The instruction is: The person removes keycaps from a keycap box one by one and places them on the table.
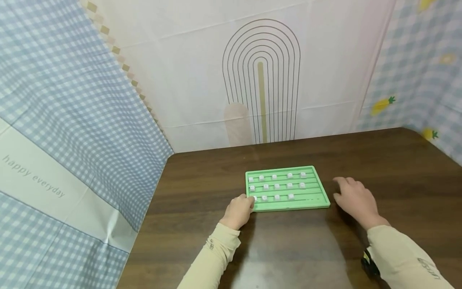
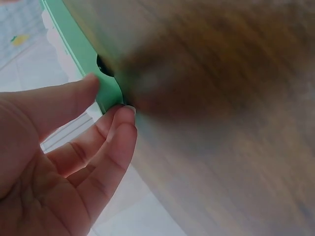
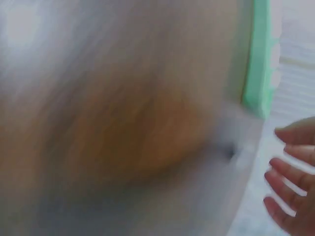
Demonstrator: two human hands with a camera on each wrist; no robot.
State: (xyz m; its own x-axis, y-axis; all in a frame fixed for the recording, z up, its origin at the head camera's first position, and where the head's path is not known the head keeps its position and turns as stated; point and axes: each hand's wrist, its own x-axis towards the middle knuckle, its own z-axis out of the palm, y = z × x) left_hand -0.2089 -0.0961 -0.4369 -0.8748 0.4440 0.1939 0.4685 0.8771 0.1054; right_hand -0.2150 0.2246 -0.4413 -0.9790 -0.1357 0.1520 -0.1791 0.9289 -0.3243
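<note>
A green tray (image 1: 287, 207) lies flat on the dark wooden bench (image 1: 379, 168), near its middle, with its long side toward the person. The tray has several grooved rows, and small white cubes (image 1: 276, 186) sit in these rows, in three lines across. The row closest to the person has a free part at its right end.

The left hand (image 1: 239, 211) is at the near left corner of the tray. In the left wrist view the thumb and the fingertips (image 2: 124, 114) touch the green edge (image 2: 106, 91) of the tray from two sides, so this grip is pinching the tray corner lightly. One white cube (image 1: 255, 198) is just beside the thumb in the head view; I cannot tell if the hand touches it.

The right hand (image 1: 355, 198) is just beside the right short edge of the tray, not touching it. Its fingers (image 3: 290, 169) are spread and only a little bent, and the grip is released, holding nothing. The right wrist view is very blurred; only the green tray edge (image 3: 258, 59) and the fingers can be read there.

Both arms wear light beige sleeves (image 1: 400, 257). Behind the bench hangs a pale cloth with an arch drawing (image 1: 261, 80). On the left is a blue checked cloth (image 1: 72, 104) with the words "happy everyday", and on the right a checked cloth with small pineapples (image 1: 382, 105).
</note>
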